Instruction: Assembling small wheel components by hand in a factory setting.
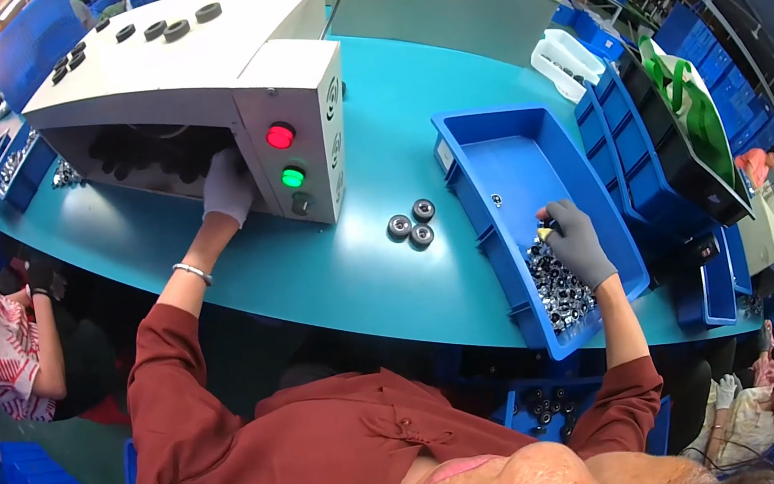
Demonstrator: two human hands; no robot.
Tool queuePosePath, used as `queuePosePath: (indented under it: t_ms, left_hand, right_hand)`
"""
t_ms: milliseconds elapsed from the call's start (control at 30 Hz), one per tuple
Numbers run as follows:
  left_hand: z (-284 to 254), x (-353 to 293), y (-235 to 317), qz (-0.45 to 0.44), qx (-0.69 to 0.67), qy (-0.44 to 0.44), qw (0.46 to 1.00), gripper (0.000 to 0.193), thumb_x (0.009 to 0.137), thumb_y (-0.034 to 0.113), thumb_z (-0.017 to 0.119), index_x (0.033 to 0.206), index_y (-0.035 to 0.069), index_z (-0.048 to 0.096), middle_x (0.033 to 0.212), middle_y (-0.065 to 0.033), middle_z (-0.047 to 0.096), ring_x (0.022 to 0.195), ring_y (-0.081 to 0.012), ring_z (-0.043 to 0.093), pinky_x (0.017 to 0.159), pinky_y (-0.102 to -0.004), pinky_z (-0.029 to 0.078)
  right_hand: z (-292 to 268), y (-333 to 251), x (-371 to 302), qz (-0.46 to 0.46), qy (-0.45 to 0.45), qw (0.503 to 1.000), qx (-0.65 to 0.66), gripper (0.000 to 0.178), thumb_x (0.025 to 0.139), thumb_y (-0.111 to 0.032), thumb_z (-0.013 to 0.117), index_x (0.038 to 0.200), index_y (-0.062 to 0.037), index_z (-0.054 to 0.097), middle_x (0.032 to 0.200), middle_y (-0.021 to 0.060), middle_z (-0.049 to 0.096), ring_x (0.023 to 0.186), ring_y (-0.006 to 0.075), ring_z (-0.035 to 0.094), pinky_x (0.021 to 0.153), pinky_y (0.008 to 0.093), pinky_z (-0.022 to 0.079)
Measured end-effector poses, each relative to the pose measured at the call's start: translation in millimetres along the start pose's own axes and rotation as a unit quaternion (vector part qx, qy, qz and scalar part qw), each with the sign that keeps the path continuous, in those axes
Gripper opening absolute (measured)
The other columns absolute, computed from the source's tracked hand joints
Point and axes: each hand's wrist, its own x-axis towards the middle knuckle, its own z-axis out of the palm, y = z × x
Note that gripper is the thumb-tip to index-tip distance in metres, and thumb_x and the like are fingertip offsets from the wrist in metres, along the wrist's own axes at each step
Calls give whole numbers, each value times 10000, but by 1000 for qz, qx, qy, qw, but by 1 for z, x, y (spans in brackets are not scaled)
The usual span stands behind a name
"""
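My left hand [228,188], in a white glove, reaches into the dark opening of a white machine [133,110]. Its fingers are hidden inside, near several black wheels [130,153]. My right hand [573,238], in a grey glove with bare or taped fingertips, is over a blue bin [504,147]. Its fingers are curled together just above a heap of small shiny metal parts [557,291]; whatever they pinch is too small to make out. One metal part [497,200] lies apart in the bin. Between my hands, three black wheels with metal centres [420,236] sit on the green tabletop [373,153].
A red lamp [280,136], a green lamp [294,176] and a knob mark the machine's front. Black rings [176,30] lie on its top. Stacked blue bins [639,141] and a white tray [568,61] stand at right. Co-workers sit at left [8,343] and lower right [753,412].
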Motion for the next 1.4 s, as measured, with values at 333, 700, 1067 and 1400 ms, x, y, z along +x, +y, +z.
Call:
queuePosePath:
  t_ms: [333, 700, 1067, 1400]
  left_hand:
    - [-44, -157, 84, -289, -859, -131, 401, 388, 1032, 282, 584, 1343, 51, 558, 1225, -143, 581, 928, -203, 570, 830, -322, 511]
    - [-7, -165, 128, -285, -868, -250, 321, 583, 924, 208, 735, 1421, 62, 467, 1292, -128, 579, 1018, -244, 584, 915, -360, 511]
    - [5, -163, 145, -294, -844, -258, 368, 595, 922, 218, 744, 1401, 25, 449, 1256, -120, 586, 1060, -265, 618, 994, -395, 525]
    - [32, -166, 178, -344, -783, -276, 438, 253, 992, 197, 660, 1142, 13, 574, 1218, -126, 621, 1101, -215, 599, 969, -357, 515]
  right_hand:
    - [-18, -87, -18, 21, 66, 982, 175, 235, 804, 73, 651, 1038, 47, 649, 969, 66, 587, 813, 124, 619, 754, 256, 492]
    - [69, -178, -28, 9, -43, 938, 343, 247, 825, 16, 701, 1067, 35, 656, 1052, 81, 613, 897, 141, 682, 788, 262, 504]
    - [110, -182, -31, 169, -20, 825, 538, 308, 877, 41, 605, 1182, 24, 640, 1098, 65, 674, 1008, 127, 656, 840, 243, 513]
    - [123, -165, -56, 169, 83, 772, 608, 282, 889, 33, 664, 1170, 20, 646, 1079, 59, 686, 936, 115, 651, 810, 230, 504]
